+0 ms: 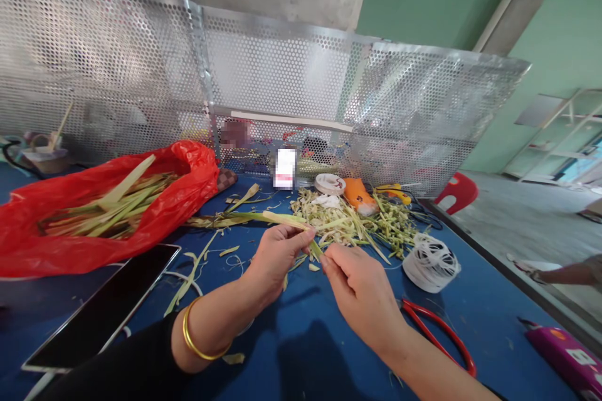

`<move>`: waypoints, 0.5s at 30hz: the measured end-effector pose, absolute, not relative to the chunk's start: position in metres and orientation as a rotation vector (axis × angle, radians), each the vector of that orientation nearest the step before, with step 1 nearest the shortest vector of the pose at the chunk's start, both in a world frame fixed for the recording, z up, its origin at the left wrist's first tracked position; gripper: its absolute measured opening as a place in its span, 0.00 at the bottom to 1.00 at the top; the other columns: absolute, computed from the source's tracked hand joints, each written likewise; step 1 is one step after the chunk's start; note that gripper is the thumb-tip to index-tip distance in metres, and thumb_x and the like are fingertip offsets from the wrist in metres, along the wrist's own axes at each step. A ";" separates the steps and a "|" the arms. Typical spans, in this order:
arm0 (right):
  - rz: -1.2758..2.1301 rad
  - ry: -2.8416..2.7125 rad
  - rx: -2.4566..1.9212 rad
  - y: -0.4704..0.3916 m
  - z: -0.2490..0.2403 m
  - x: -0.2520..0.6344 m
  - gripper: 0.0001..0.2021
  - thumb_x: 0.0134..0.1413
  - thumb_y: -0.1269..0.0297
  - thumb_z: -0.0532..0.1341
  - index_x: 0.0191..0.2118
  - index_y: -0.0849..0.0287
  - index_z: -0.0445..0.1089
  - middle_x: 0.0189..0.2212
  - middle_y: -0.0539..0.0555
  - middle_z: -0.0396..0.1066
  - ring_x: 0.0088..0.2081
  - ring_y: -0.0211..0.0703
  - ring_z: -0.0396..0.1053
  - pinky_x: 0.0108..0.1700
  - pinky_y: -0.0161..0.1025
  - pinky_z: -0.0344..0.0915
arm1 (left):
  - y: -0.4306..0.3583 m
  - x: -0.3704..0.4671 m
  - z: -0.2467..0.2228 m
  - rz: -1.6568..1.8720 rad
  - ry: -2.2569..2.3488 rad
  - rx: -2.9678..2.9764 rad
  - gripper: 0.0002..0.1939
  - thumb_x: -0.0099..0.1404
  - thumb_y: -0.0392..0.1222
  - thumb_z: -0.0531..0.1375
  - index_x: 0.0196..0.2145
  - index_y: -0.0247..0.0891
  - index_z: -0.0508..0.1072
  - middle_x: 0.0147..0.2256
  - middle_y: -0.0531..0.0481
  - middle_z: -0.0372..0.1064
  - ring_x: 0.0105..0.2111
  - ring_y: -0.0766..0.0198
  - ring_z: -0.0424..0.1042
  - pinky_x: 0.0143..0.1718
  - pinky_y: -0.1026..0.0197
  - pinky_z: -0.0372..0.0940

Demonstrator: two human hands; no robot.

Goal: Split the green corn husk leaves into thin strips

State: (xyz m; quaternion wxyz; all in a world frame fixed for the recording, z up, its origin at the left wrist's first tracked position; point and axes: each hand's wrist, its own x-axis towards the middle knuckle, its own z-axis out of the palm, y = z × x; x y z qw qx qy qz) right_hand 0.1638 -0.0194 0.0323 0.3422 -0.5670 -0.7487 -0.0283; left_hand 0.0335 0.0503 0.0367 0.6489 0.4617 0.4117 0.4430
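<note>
Near the middle of the blue table, my left hand [277, 257] is closed, pinching a pale green strip of plant leaf [315, 248] between thumb and fingers. My right hand [360, 291] is closed on the strip's near end, its fingertips just to the right of the left ones. A long end of leaf sticks out beyond my left hand, up and to the left. Right behind the hands lies a heap of pale leaf scraps [336, 223], with short green pieces [397, 219] at its right side.
A red plastic bag [200, 178] of long leaves is at left, beside a dark-screened tablet [108, 301]. At right are a white basket-like roll [431, 263], red-handled scissors [442, 332] and a purple box [562, 351]. A perforated metal screen [282, 69] stands behind; a lit phone [285, 169] leans there.
</note>
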 end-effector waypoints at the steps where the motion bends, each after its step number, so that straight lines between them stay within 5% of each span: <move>1: -0.081 -1.954 -1.466 -0.020 0.032 0.163 0.14 0.61 0.68 0.51 0.22 0.57 0.55 0.18 0.47 0.60 0.23 0.37 0.58 0.28 0.35 0.51 | 0.051 0.033 0.036 1.008 0.937 1.049 0.13 0.47 0.47 0.68 0.26 0.34 0.76 0.17 0.57 0.60 0.15 0.75 0.47 0.17 0.65 0.43; 10: -0.075 -1.895 -1.608 -0.009 0.032 0.177 0.13 0.62 0.66 0.51 0.25 0.56 0.61 0.17 0.48 0.64 0.21 0.39 0.62 0.25 0.35 0.52 | 0.064 0.022 0.042 0.844 0.692 1.043 0.18 0.55 0.53 0.63 0.27 0.33 0.72 0.19 0.55 0.59 0.15 0.76 0.42 0.17 0.65 0.36; 15: -0.344 -1.939 -1.463 -0.005 0.026 0.177 0.06 0.61 0.64 0.54 0.41 0.59 0.65 0.27 0.51 0.74 0.27 0.43 0.68 0.36 0.39 0.60 | 0.059 0.026 0.036 0.841 0.731 1.095 0.14 0.54 0.48 0.64 0.26 0.33 0.71 0.20 0.56 0.60 0.16 0.77 0.48 0.17 0.67 0.39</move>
